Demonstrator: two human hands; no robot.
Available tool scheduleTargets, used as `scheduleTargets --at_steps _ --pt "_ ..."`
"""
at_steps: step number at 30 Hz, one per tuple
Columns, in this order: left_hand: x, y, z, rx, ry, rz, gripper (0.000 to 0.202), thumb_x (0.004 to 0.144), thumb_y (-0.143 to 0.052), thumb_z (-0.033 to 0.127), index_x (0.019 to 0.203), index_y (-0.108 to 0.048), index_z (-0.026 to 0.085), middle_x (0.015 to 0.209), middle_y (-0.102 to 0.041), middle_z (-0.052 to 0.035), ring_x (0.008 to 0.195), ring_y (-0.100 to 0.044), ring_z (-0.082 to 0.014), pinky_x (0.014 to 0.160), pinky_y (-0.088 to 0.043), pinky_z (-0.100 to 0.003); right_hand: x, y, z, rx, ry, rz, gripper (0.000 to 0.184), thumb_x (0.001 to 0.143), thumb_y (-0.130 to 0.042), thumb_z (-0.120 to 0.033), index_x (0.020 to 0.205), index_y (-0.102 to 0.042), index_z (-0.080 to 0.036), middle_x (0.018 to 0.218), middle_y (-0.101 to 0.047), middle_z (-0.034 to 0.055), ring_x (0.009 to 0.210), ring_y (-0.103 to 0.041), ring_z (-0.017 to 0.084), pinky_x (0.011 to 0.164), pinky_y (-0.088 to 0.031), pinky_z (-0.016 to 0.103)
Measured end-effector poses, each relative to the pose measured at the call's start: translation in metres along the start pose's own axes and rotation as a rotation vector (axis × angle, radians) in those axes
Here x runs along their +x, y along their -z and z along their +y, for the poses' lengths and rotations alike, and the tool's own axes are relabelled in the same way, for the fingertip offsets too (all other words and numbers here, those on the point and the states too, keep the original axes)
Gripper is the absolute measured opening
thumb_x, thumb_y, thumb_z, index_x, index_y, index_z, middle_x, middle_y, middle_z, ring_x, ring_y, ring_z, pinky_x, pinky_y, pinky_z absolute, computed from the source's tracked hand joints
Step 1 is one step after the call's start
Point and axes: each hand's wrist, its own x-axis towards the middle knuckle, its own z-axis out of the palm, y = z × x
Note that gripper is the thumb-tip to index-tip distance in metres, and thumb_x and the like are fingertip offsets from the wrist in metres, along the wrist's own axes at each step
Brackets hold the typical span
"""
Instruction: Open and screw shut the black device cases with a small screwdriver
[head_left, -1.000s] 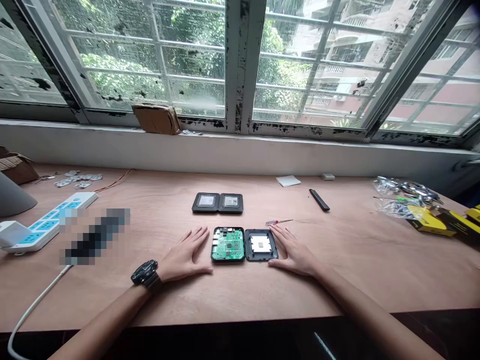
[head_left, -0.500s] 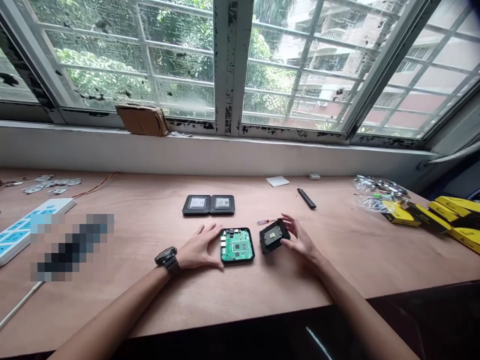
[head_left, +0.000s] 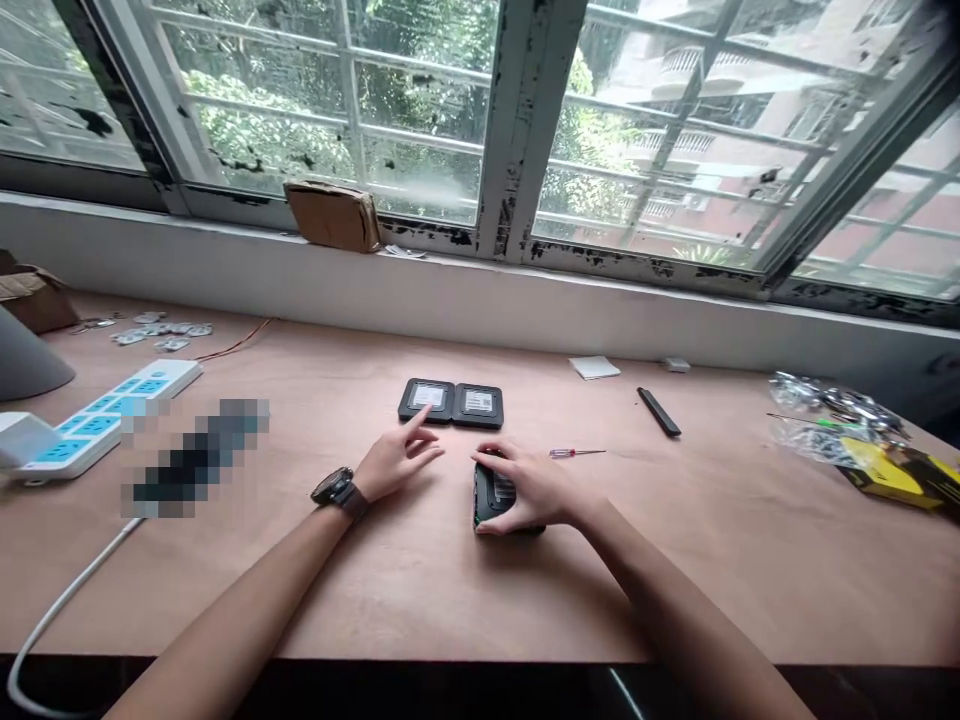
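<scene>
My right hand [head_left: 529, 490] is closed over a black square device case [head_left: 491, 500], gripping it from above on the plywood table [head_left: 712, 570]. The green circuit board is hidden, and I cannot tell whether it lies under this case. My left hand [head_left: 399, 458] hovers open beside it, its index finger reaching toward a pair of black square cases [head_left: 450, 402] with silver labels. The fingertip is close to the left case's front edge. A small red-handled screwdriver [head_left: 576, 453] lies to the right of my right hand.
A black stick [head_left: 658, 411] and a white pad [head_left: 593, 367] lie toward the back. Foil bags [head_left: 832, 408] and a yellow box [head_left: 892, 473] sit at right. At left are a blue-and-white power strip [head_left: 112, 422], a blurred object [head_left: 193, 458] and small metal parts [head_left: 161, 331].
The black cover from my right hand now sits where the green board lay, and the board no longer shows. My left hand has lifted off and moved toward the pair of cases.
</scene>
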Motion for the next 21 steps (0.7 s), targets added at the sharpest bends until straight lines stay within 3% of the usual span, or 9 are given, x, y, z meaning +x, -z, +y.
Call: scheduleTargets --at_steps 7,21 --pt "-0.001 -0.005 0.002 0.012 -0.034 -0.036 0.079 0.094 -0.065 0.041 0.16 -0.024 0.026 0.103 -0.075 -0.0021 0.094 -0.07 -0.0196 0.091 -0.054 -0.033 -0.003 -0.014 0.006 -0.085 -0.017 -0.014 0.095 0.073 -0.075 -0.069 0.148 -0.049 -0.017 0.146 -0.051 0.0184 0.131 -0.05 0.037 0.11 -0.044 0.049" --pt "-0.002 -0.003 0.005 0.05 -0.037 -0.054 0.074 0.097 -0.062 0.04 0.159 -0.026 0.027 0.103 -0.074 -0.0011 0.094 -0.07 -0.019 0.091 -0.052 -0.032 -0.006 -0.022 0.003 -0.12 -0.079 -0.076 0.095 0.077 -0.07 -0.071 0.149 -0.048 -0.013 0.15 -0.048 0.0204 0.134 -0.047 0.038 0.112 -0.042 0.051"
